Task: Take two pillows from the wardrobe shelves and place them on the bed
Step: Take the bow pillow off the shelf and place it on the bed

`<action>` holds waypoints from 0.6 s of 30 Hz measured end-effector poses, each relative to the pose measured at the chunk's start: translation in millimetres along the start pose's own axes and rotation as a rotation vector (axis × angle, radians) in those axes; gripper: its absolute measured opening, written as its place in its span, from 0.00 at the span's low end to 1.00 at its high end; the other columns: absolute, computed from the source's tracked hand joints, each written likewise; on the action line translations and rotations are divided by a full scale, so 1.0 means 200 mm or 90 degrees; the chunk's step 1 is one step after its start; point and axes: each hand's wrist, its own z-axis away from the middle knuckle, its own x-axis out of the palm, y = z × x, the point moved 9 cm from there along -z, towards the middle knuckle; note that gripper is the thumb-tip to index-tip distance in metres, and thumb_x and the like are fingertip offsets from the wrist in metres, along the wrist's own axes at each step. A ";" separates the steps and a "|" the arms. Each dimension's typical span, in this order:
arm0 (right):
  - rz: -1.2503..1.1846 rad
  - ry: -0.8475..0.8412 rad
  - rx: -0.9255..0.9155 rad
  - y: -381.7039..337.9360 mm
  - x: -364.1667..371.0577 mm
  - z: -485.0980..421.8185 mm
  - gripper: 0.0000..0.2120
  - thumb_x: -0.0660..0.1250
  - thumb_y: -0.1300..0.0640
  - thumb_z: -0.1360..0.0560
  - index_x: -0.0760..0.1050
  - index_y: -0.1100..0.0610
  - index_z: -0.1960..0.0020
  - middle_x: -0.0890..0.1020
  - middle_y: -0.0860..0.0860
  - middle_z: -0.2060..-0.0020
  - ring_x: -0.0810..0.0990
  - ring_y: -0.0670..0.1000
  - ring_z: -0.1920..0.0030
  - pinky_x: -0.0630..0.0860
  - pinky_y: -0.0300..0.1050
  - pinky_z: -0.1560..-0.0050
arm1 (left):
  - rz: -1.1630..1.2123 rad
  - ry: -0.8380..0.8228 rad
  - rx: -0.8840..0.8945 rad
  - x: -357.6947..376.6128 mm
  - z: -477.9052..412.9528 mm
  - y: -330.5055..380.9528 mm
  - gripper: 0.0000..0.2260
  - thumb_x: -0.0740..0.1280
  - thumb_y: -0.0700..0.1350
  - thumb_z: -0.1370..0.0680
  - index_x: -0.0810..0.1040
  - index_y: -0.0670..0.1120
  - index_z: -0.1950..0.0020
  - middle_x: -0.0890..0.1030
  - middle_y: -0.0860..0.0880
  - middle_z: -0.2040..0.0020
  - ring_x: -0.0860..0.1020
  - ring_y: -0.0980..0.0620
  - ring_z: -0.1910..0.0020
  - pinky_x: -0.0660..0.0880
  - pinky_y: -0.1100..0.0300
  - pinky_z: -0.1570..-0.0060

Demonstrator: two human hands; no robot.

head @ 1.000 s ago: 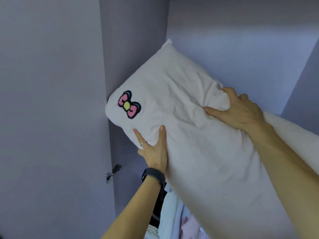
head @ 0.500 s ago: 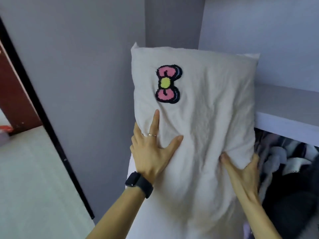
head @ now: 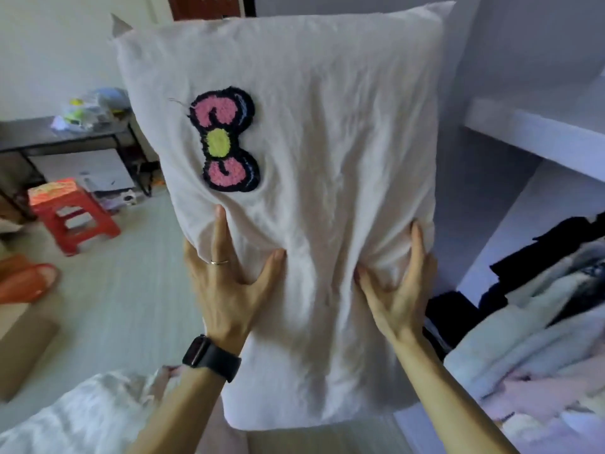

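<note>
A white pillow point(head: 327, 132) with a pink and black bow patch point(head: 226, 139) stands upright in the air in front of me, clear of the wardrobe. My left hand point(head: 229, 283), with a ring and a black watch, grips its lower left side. My right hand point(head: 399, 290) grips its lower right side, fingers pressed into the cloth. A wardrobe shelf point(head: 537, 139) is at the right, with no second pillow in sight. White bedding point(head: 82, 417) shows at the bottom left.
Folded clothes point(head: 540, 306) fill the lower wardrobe compartment at the right. A red plastic stool point(head: 72, 214), orange slippers point(head: 26, 280) and a cardboard box point(head: 23, 348) stand on the floor at the left. A dark desk point(head: 49, 136) with clutter lines the far wall.
The pillow has come off the high shelf and out of the wardrobe, turned upright. My view has swung left toward the room, and my right hand has shifted to the pillow's lower right side.
</note>
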 end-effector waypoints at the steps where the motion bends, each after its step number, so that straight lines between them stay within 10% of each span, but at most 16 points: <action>1: -0.016 -0.045 -0.002 -0.02 0.10 0.03 0.51 0.71 0.28 0.34 0.56 0.47 0.19 0.67 0.53 0.36 0.69 0.43 0.38 0.65 0.28 0.36 | -0.020 0.036 -0.009 -0.10 0.01 -0.06 0.43 0.67 0.75 0.33 0.56 0.66 0.21 0.63 0.42 0.26 0.62 0.48 0.25 0.64 0.54 0.28; 8: -0.065 -0.267 -0.043 -0.21 0.73 0.40 0.53 0.68 0.22 0.37 0.49 0.35 0.20 0.66 0.52 0.37 0.72 0.59 0.38 0.75 0.59 0.39 | -0.194 0.214 -0.061 -0.76 0.21 -0.35 0.40 0.70 0.64 0.30 0.57 0.63 0.21 0.59 0.74 0.35 0.63 0.49 0.28 0.67 0.50 0.33; 14: -0.131 -0.417 -0.024 -0.41 1.24 0.60 0.48 0.71 0.29 0.34 0.47 0.29 0.23 0.67 0.56 0.32 0.69 0.59 0.30 0.71 0.66 0.34 | -0.268 0.313 -0.152 -1.17 0.27 -0.55 0.36 0.67 0.60 0.28 0.56 0.67 0.22 0.62 0.60 0.32 0.65 0.44 0.29 0.71 0.40 0.35; 16: -0.138 -0.457 -0.035 -0.49 1.43 0.62 0.49 0.72 0.29 0.34 0.48 0.30 0.22 0.67 0.56 0.30 0.69 0.59 0.30 0.70 0.66 0.34 | -0.280 0.322 -0.173 -1.28 0.22 -0.63 0.38 0.67 0.65 0.29 0.54 0.68 0.22 0.61 0.65 0.34 0.64 0.42 0.28 0.69 0.38 0.33; 18: -0.130 -0.483 -0.055 -0.56 1.62 0.61 0.49 0.70 0.26 0.35 0.46 0.29 0.22 0.66 0.55 0.28 0.68 0.58 0.30 0.69 0.66 0.33 | -0.283 0.315 -0.195 -1.36 0.14 -0.72 0.45 0.67 0.74 0.34 0.52 0.67 0.21 0.62 0.51 0.27 0.62 0.46 0.27 0.64 0.45 0.29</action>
